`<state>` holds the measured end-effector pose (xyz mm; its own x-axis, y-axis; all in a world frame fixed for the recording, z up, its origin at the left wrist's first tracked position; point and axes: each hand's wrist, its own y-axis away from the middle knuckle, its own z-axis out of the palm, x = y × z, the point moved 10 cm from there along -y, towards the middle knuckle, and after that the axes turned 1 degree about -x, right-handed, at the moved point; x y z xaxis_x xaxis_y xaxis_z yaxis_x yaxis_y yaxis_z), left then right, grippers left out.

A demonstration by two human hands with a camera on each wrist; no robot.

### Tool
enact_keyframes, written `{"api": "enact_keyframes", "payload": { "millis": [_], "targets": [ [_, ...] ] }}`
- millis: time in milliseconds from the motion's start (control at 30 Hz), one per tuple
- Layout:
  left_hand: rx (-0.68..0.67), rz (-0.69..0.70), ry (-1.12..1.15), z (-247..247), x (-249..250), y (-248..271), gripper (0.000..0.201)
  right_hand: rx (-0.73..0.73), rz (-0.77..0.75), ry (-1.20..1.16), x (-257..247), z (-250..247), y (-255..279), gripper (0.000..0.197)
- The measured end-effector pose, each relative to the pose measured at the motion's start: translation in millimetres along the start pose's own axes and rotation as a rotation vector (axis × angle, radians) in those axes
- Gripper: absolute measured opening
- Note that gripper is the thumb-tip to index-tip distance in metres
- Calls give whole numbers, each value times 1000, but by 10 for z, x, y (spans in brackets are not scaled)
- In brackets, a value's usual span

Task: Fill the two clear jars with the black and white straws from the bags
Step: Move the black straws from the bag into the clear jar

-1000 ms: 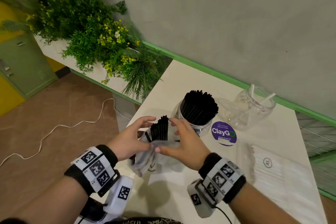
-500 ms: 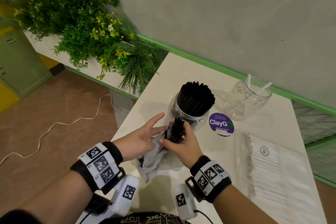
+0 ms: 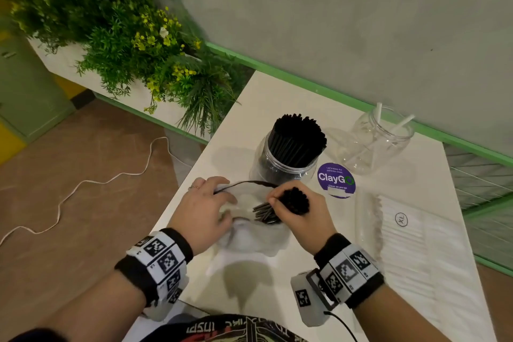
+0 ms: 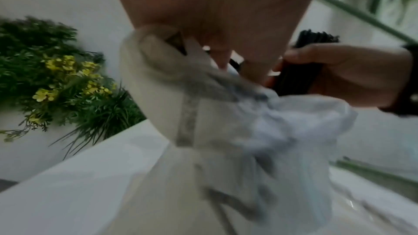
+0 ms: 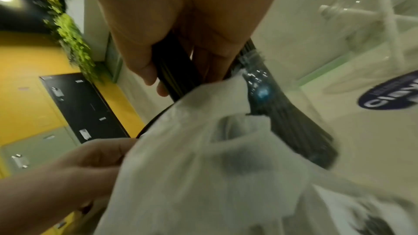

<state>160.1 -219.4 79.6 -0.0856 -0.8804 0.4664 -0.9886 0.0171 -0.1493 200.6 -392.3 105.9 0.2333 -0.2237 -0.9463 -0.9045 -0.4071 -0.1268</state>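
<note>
My right hand (image 3: pixel 280 203) grips a bundle of black straws (image 3: pixel 295 200), whose lower ends fan out into the crumpled clear bag (image 3: pixel 249 236). My left hand (image 3: pixel 222 197) holds the bag down on the white table (image 3: pixel 249 286), with its dark rim strip between the fingers. In the right wrist view the black straws (image 5: pixel 174 76) pass through my curled fingers into the bag (image 5: pixel 214 167). Just behind stands a clear jar (image 3: pixel 266 158) packed with black straws. The second clear jar (image 3: pixel 374 144) at the back right holds two white straws.
A flat bag of white straws (image 3: pixel 416 247) lies on the table to the right. A purple round sticker (image 3: pixel 336 180) sits between the jars and my hands. Green plants (image 3: pixel 125 36) fill a planter to the left, and a white cable (image 3: pixel 83 183) runs over the floor.
My left hand went from spread fingers to holding the bag down. My right hand closed round the black straws and drew the bundle up, partly out of the bag.
</note>
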Motion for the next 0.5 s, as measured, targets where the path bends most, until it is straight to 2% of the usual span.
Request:
{"api": "enact_keyframes", "payload": {
  "millis": [100,267,367,500],
  "targets": [
    [-365,-116,-210,467,-137,182,80,-49,97,-18,283,59,69,11],
    [-580,-102,-366,1010,-215,478,109,-72,179,-85,416,86,106,16],
    [-633,-155,-397,1296,-365,581,114,-74,207,-67,416,64,85,18],
    [-564,-200,-367,1374,-473,578,110,-121,160,12,296,31,113,11]
  ]
}}
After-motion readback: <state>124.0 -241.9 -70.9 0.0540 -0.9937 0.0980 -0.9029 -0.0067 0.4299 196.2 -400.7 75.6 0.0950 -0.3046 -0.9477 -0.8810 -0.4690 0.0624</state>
